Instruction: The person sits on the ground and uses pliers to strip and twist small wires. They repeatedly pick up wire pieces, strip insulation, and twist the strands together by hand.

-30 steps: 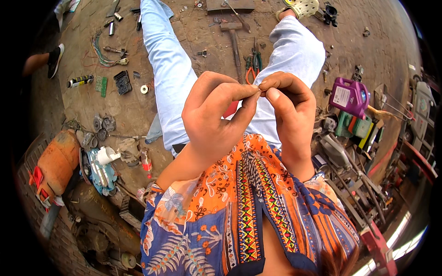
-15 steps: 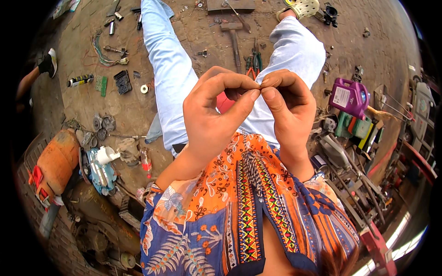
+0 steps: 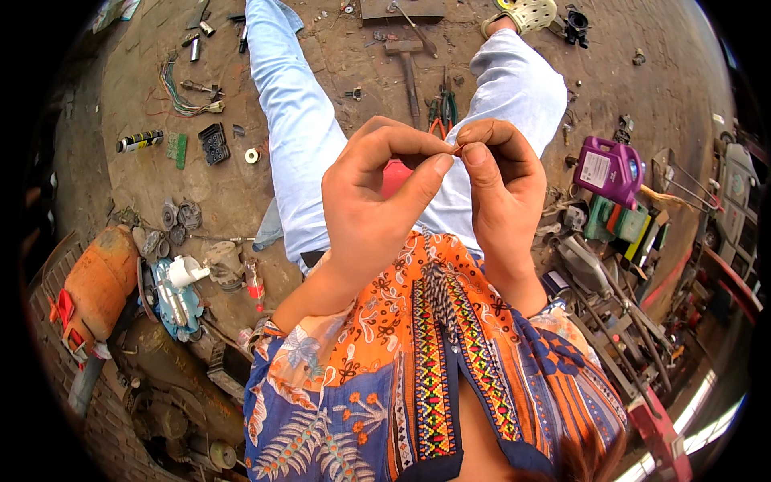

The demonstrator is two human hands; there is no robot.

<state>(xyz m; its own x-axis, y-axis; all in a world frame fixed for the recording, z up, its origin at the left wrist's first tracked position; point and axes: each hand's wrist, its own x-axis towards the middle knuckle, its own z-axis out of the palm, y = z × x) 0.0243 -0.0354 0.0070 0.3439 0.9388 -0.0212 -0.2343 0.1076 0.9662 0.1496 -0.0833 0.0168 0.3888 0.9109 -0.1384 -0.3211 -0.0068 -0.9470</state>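
Observation:
In front of my lap both hands are raised, fingertips nearly meeting. My left hand (image 3: 384, 193) pinches with thumb and forefinger, and my right hand (image 3: 507, 181) pinches close beside it. Between the two pinches shows a tiny thin copper-coloured piece (image 3: 458, 150), perhaps a wire strand; most of it is hidden by the fingertips. Just beyond the hands, pliers with orange-and-green handles (image 3: 442, 108) lie on the ground between my legs. A hammer (image 3: 408, 76) lies beside them.
On the left lie a wire bundle (image 3: 178, 92), a green circuit board (image 3: 177, 150), a black connector block (image 3: 214, 145) and a spray can (image 3: 140, 141). An orange gas cylinder (image 3: 100, 273) stands lower left. At right are a purple jug (image 3: 609, 171) and piled metal parts (image 3: 602, 273).
My right hand has turned slightly and shifted a little left, with the copper-coloured piece now showing between the fingertips. Another person's foot and leg at far left have gone from view.

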